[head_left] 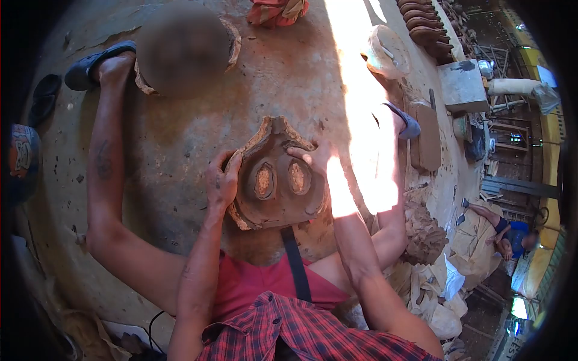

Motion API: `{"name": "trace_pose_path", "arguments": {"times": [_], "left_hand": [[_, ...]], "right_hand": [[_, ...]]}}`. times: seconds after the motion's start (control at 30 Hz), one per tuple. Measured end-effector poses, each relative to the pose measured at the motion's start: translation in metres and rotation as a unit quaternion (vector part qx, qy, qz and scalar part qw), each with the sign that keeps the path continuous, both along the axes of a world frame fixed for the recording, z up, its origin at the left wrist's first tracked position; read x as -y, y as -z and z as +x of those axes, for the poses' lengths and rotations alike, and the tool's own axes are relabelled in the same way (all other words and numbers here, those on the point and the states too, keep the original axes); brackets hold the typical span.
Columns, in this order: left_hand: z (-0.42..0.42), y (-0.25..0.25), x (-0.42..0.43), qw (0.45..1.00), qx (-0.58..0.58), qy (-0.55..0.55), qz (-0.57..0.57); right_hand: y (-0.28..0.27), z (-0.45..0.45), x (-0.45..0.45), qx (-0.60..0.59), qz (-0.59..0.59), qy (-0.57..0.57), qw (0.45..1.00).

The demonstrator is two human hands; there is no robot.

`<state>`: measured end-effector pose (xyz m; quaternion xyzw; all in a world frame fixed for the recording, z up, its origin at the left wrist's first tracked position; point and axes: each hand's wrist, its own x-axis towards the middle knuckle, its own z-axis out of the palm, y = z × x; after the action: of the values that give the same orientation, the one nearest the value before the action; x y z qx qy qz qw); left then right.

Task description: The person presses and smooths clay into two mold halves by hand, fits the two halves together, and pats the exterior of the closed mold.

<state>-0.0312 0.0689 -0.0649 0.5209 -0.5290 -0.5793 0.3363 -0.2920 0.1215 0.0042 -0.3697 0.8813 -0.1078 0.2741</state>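
A mould lined with dark wet clay lies on the floor between my legs. It has a rough orange-brown rim and a narrow neck at the far end. Two raised oval rings in the clay surround rough orange patches. My left hand is closed round the left rim, with the thumb on the edge. Over the upper right rim, my right hand grips the mould, its fingers reaching inward onto the clay. The undersides of both hands are hidden.
A blurred round thing with a rough rim sits ahead. To the right are a pale basin, a brown slab and a clay lump. Stacked curved clay pieces stand far right. Another person sits at right.
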Motion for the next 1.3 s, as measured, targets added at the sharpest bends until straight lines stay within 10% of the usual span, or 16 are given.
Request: {"name": "trace_pose_path", "arguments": {"times": [0.1,0.93,1.3], "left_hand": [[0.003,-0.006,-0.001,1.000,0.013,-0.006,0.001],[0.002,0.001,-0.001,1.000,0.000,0.010,-0.001],[0.001,-0.006,0.002,0.999,-0.004,0.032,0.004]], "right_hand": [[0.016,-0.003,-0.002,0.145,-0.095,0.020,0.985],[0.023,0.057,0.013,-0.144,-0.069,0.090,0.983],[0.000,0.034,0.002,-0.064,-0.026,0.061,0.996]]}}
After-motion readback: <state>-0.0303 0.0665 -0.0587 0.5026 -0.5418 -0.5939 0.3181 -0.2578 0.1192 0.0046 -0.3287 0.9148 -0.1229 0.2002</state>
